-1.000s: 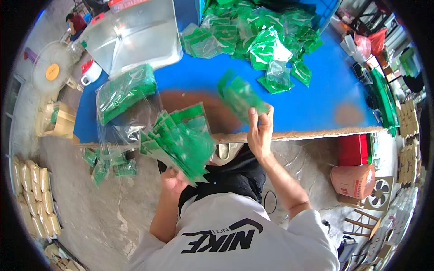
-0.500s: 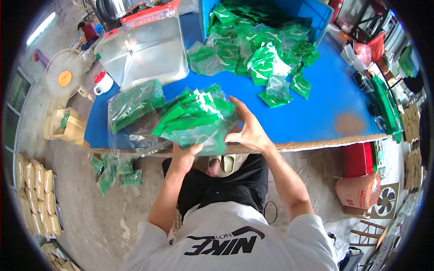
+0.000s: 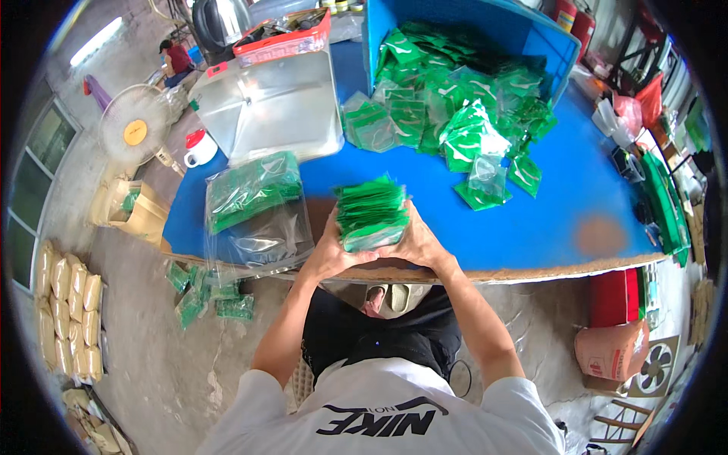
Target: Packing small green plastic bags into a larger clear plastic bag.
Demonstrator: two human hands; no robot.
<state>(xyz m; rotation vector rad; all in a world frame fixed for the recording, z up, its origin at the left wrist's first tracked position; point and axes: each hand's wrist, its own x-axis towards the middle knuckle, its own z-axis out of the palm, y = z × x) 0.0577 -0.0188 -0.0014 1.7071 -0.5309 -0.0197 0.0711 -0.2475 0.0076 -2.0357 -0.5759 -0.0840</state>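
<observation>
A squared stack of green and clear plastic packets point(image 3: 371, 208) is held upright over the table's front edge, between both palms. My left hand point(image 3: 331, 254) closes round its left side and lower edge. My right hand point(image 3: 422, 236) presses its right side, the fingertips hidden behind it. Just left of my left hand, a clear plastic bag point(image 3: 258, 246) lies on the table with green packets point(image 3: 258, 189) packed in its far part. Beyond my hands, a loose heap of green packets point(image 3: 455, 98) spills from a blue bin point(image 3: 565, 49) lying on its side.
A silvery box point(image 3: 265, 102) with a red tray point(image 3: 280, 36) of small items stands at the back left. Beside it are a red-lidded white mug point(image 3: 201, 149) and a fan point(image 3: 135, 130). Several packet bundles point(image 3: 193, 299) lie on the floor left. A person point(image 3: 178, 61) sits far off.
The fanned, uneven packets are now an even stack. My right hand has come in against its side, and my left hand has shifted round to the left side.
</observation>
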